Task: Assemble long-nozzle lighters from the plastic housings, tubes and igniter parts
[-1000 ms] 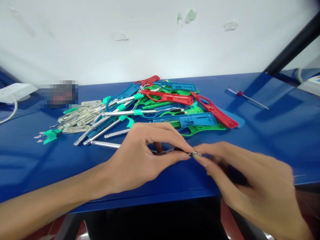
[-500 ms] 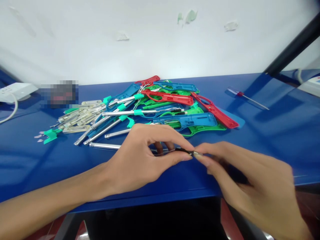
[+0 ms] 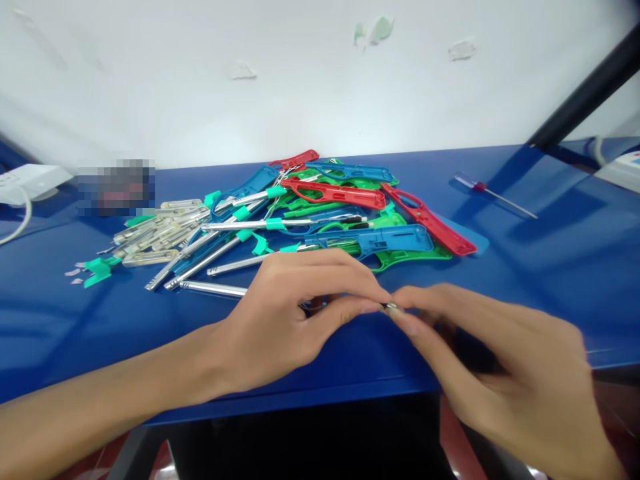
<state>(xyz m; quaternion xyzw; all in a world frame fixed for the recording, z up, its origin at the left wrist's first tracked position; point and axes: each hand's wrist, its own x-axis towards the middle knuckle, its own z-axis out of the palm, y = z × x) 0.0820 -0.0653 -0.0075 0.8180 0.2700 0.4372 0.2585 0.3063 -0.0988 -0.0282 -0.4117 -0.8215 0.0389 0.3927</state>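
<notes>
In front of the pile, my left hand (image 3: 295, 320) is closed in a pinch, thumb and index finger pressed over a small black wired part, mostly covered by the fingertips. My right hand (image 3: 505, 360) pinches a small metallic tip (image 3: 392, 307) at the same part's right end. The two hands' fingertips touch or nearly touch there. A silver metal tube (image 3: 213, 287) runs out from behind my left hand; whether it joins the black part is hidden. Just beyond lie blue (image 3: 395, 241), red (image 3: 430, 220) and green (image 3: 413, 258) plastic lighter handle halves.
Several metal tubes (image 3: 200, 257) with green tape and clear plastic fuel tanks (image 3: 150, 257) lie left on the blue table (image 3: 525, 287). A screwdriver (image 3: 500, 197) rests at the right. A white power strip (image 3: 35, 180) and a blurred dark object (image 3: 117, 190) stand at the left.
My left thumb and index finger have closed further over the black part, so less of it shows. My right hand has stayed nearly still.
</notes>
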